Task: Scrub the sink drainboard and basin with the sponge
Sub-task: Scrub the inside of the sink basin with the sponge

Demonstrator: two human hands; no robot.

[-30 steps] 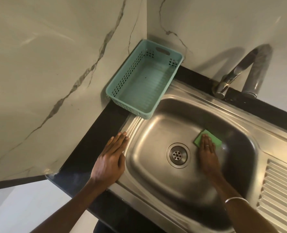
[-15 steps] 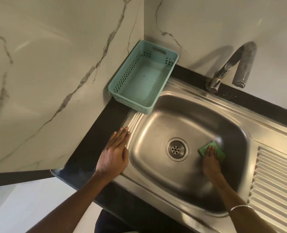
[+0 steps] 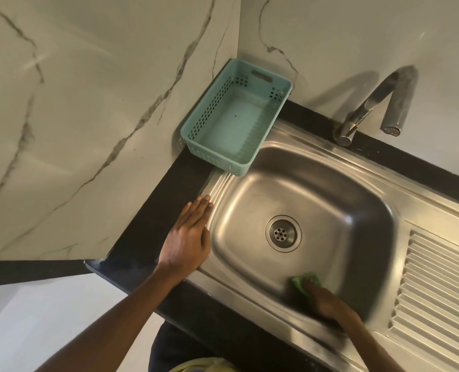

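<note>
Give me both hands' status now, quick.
Left hand: open, fingers straight, flat on the sink's left rim, holding nothing.
Right hand: pressing the green sponge onto the basin's near wall; blurred, grip cannot be told.

No readable text, label, brand, number or sign shows on anything here.

A steel sink [image 3: 330, 162] set in a black worktop [image 3: 169, 197] in a marble-walled corner, seen from above. The left hand [image 3: 188, 237] lies flat, fingers straight, on the sink's left rim beside the basin [image 3: 317, 205], while the blurred right hand [image 3: 325, 302] presses a green sponge [image 3: 302, 281] against the basin's near wall, right of the drain [image 3: 283, 233]. A teal plastic basket [image 3: 236, 116] sits in the far corner overlapping the sink's rim, a tap [image 3: 370, 106] stands behind the basin, and the ribbed drainboard [image 3: 438, 291] lies to the right.
</note>
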